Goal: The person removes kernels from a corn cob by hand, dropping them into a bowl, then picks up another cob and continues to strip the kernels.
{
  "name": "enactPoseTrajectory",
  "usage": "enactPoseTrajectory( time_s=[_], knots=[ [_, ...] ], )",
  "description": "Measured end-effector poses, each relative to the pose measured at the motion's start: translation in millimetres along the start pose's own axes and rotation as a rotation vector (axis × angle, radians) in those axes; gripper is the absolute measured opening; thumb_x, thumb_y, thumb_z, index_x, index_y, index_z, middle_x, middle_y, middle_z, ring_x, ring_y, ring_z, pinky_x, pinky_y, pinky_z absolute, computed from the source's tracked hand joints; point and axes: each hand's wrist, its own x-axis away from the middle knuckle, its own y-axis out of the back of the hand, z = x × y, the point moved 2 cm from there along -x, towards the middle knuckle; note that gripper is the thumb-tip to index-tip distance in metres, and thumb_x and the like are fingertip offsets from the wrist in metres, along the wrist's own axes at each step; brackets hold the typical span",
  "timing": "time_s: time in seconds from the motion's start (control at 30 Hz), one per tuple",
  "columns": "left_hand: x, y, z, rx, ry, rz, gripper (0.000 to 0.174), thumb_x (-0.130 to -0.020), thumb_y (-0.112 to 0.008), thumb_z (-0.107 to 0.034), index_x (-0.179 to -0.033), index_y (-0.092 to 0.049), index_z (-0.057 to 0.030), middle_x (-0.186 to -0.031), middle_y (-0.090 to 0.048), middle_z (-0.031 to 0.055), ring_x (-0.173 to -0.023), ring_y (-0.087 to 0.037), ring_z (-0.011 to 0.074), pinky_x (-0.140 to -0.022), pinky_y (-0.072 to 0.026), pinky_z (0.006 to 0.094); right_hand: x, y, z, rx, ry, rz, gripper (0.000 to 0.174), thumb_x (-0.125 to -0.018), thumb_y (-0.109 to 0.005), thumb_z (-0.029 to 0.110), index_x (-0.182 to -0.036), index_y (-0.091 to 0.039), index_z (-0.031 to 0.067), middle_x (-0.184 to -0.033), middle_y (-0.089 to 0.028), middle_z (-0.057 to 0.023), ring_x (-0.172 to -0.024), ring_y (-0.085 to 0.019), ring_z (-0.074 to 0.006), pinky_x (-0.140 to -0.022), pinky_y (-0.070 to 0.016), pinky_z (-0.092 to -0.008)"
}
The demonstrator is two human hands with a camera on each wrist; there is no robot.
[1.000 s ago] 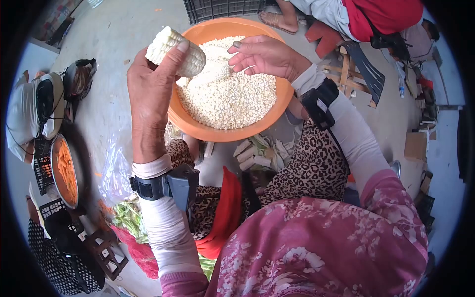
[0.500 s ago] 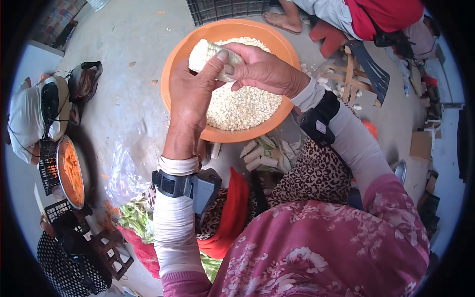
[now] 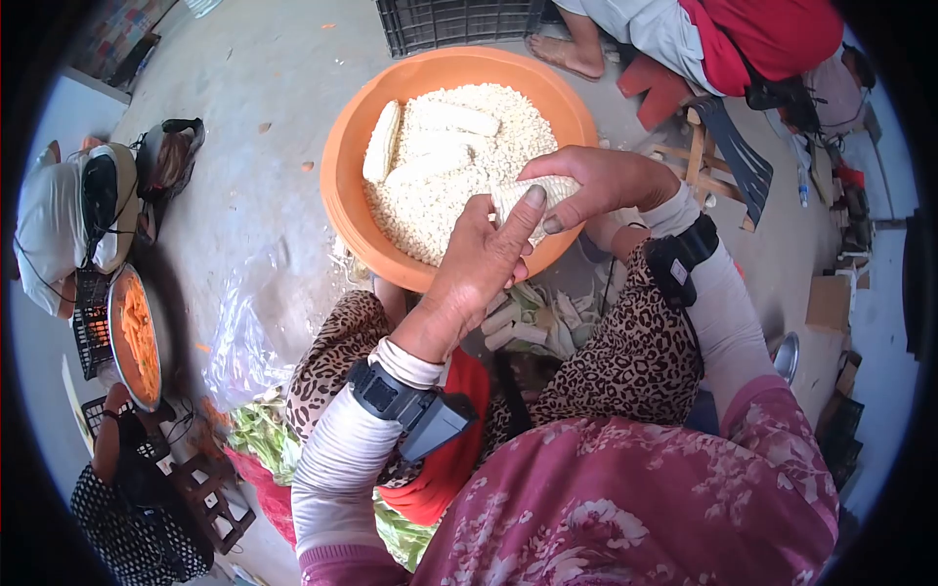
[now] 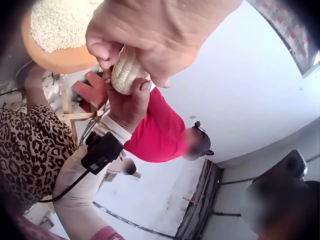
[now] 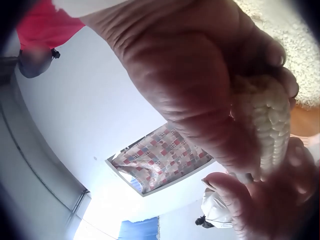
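Note:
Both hands hold one pale corn cob (image 3: 535, 200) over the near right rim of an orange basin (image 3: 344, 210). My left hand (image 3: 481, 259) grips its left end, thumb on top. The right hand (image 3: 616, 183) pinches the other end with thumb and curled fingers. Loose white kernels (image 3: 430, 215) fill much of the basin, with several cobs lying on them, one (image 3: 382, 142) against the left wall. The left wrist view shows rows of kernels on the held cob (image 4: 127, 72) between the hands; the right wrist view shows the cob (image 5: 270, 125) under the right thumb.
Husks and bare cobs (image 3: 532, 322) lie below the basin, near the knees. A black crate (image 3: 459, 24) stands behind it, and another person's foot (image 3: 567, 56) is at its upper right. To the left are a plastic bag (image 3: 239, 342) and a bowl of orange shreds (image 3: 140, 337).
The left hand first brought its cob to the right hand, which took hold of it too. Both hands then moved right and nearer the body, uncovering the cobs in the basin.

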Motion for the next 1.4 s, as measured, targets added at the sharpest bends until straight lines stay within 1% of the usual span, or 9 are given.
enactPoseTrajectory(
  time_s=[0.2,0.27,0.33,0.47,0.53,0.6,0.77,0.87,1.4],
  knots=[
    [-13,12,-9,-0.147,-0.12,-0.047,0.051,-0.081,-0.056,-0.058,-0.085,-0.055,-0.0062,-0.068,-0.051,0.0006,-0.054,-0.047,0.0065,-0.047,-0.0362,0.0184,0,4,-9,-0.145,0.121,-0.173,0.07,-0.075,-0.067,0.047,-0.121,-0.048,-0.0021,-0.107,-0.056,-0.0114,-0.1,-0.053,-0.0205,-0.087,-0.0408,-0.0299],
    [-13,16,-16,-0.092,-0.039,-0.092,0.053,-0.082,-0.052,-0.06,-0.085,-0.057,-0.0071,-0.065,-0.051,-0.0005,-0.052,-0.046,0.0061,-0.047,-0.035,0.0178,4,7,-4,-0.251,0.147,-0.257,0.068,-0.077,-0.064,0.053,-0.121,-0.049,0.0024,-0.083,-0.053,-0.0005,-0.07,-0.05,-0.0071,-0.061,-0.0408,-0.0202],
    [-12,16,-26,-0.072,-0.076,-0.128,0.056,-0.083,-0.048,-0.063,-0.085,-0.058,-0.0078,-0.064,-0.051,-0.0015,-0.052,-0.046,0.0057,-0.047,-0.0345,0.0179,2,7,-1,-0.334,0.23,-0.341,0.065,-0.079,-0.063,0.051,-0.122,-0.049,0.0045,-0.075,-0.049,0.003,-0.061,-0.044,-0.004,-0.053,-0.0367,-0.0193],
    [-16,22,-42,-0.024,-0.162,-0.12,0.056,-0.085,-0.045,-0.062,-0.092,-0.057,-0.0073,-0.064,-0.051,-0.0017,-0.052,-0.046,0.0054,-0.047,-0.0352,0.0174,-1,4,14,-0.265,0.32,-0.488,0.063,-0.081,-0.061,0.05,-0.123,-0.048,0.0043,-0.078,-0.05,0.0028,-0.067,-0.045,-0.0042,-0.058,-0.0377,-0.0187],
    [-14,21,-46,0.017,-0.216,-0.136,0.06,-0.08,-0.055,-0.061,-0.097,-0.058,-0.0038,-0.066,-0.052,0.0015,-0.052,-0.047,0.0053,-0.048,-0.0366,0.0173,-7,1,11,-0.244,0.35,-0.522,0.059,-0.084,-0.059,0.047,-0.122,-0.048,0.0043,-0.082,-0.051,0.001,-0.075,-0.046,-0.0047,-0.064,-0.0382,-0.0179],
    [-15,16,-44,0.052,-0.222,-0.139,0.059,-0.08,-0.056,-0.06,-0.097,-0.057,-0.0035,-0.066,-0.052,0.0017,-0.052,-0.047,0.0053,-0.047,-0.037,0.0173,-12,-2,13,-0.377,0.46,-0.693,0.059,-0.08,-0.065,0.046,-0.115,-0.051,0.001,-0.081,-0.052,-0.0013,-0.07,-0.049,-0.0068,-0.063,-0.041,-0.0197],
    [-24,-7,-24,0.169,-0.147,-0.149,0.055,-0.079,-0.063,-0.053,-0.091,-0.051,-0.0006,-0.067,-0.053,0.0028,-0.051,-0.047,0.0052,-0.046,-0.0374,0.0172,-30,-4,0,-1.11,0.614,-0.648,0.03,-0.083,-0.063,0.022,-0.098,-0.055,-0.0035,-0.09,-0.06,-0.011,-0.084,-0.059,-0.0165,-0.076,-0.0485,-0.0307],
    [-24,-22,-18,0.122,-0.109,-0.12,0.043,-0.084,-0.058,-0.049,-0.087,-0.055,-0.0062,-0.064,-0.055,0.0002,-0.05,-0.049,0.0065,-0.045,-0.0381,0.0179,-32,0,-9,-1.271,0.508,-0.681,0.023,-0.081,-0.061,0.015,-0.094,-0.056,-0.004,-0.085,-0.061,-0.012,-0.079,-0.06,-0.0188,-0.074,-0.0493,-0.0317],
    [-25,-45,-19,0.099,-0.261,-0.037,0.043,-0.087,-0.056,-0.044,-0.082,-0.053,-0.0011,-0.065,-0.053,0.0027,-0.048,-0.047,0.0072,-0.043,-0.0369,0.019,-21,18,-20,-1.373,0.287,-0.671,0.015,-0.082,-0.056,0.012,-0.088,-0.053,-0.0011,-0.08,-0.058,-0.0124,-0.074,-0.059,-0.022,-0.067,-0.0512,-0.0336]
  ],
)
